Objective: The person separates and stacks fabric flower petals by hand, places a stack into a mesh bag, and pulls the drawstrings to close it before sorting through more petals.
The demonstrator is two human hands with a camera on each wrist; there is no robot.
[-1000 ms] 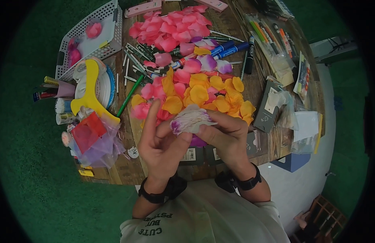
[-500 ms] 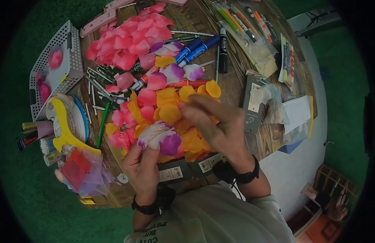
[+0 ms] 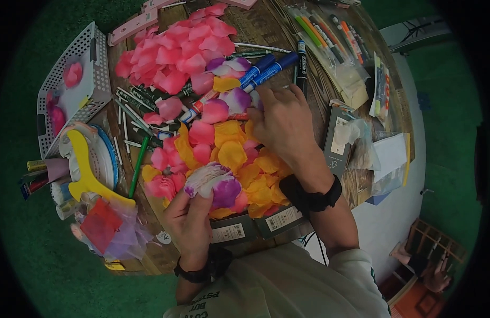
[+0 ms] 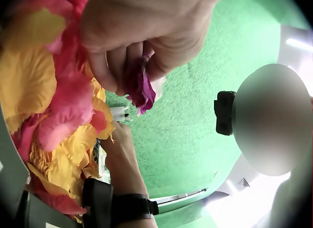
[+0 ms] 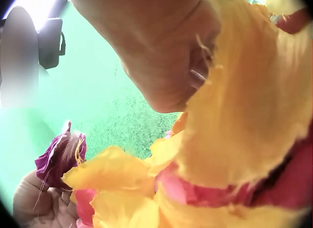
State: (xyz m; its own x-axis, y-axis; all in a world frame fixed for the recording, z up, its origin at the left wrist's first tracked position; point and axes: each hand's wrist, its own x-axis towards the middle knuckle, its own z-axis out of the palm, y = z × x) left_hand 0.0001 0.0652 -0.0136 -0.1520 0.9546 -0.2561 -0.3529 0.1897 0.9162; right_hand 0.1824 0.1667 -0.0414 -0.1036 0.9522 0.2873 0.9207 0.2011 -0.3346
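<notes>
My left hand point(image 3: 191, 225) pinches a stack of white-and-purple artificial petals point(image 3: 224, 192) between thumb and fingers, over the near side of the petal pile. In the left wrist view a purple petal edge point(image 4: 142, 93) pokes out below the fingers. My right hand point(image 3: 286, 124) reaches past the yellow petals point(image 3: 232, 153), back up and fingers bent downward, right at a small white-and-purple petal point(image 3: 259, 102). Its fingertips are hidden, so I cannot tell whether they grip it. Another white-and-purple petal point(image 3: 236, 99) lies just left of them. A yellow petal point(image 5: 239, 100) covers part of the right hand in the right wrist view.
Pink petals point(image 3: 176, 50) are heaped at the back, with blue markers point(image 3: 277, 69) and black pens around them. On the left stand a white basket point(image 3: 99, 87) and a yellow curved piece point(image 3: 83, 164). Bagged pens point(image 3: 330, 50) and a dark box point(image 3: 337, 138) lie right.
Both hands held the petal stack together at first. The right hand let go and moved forward to the loose white-and-purple petals, while the left kept the stack. The head view has shifted.
</notes>
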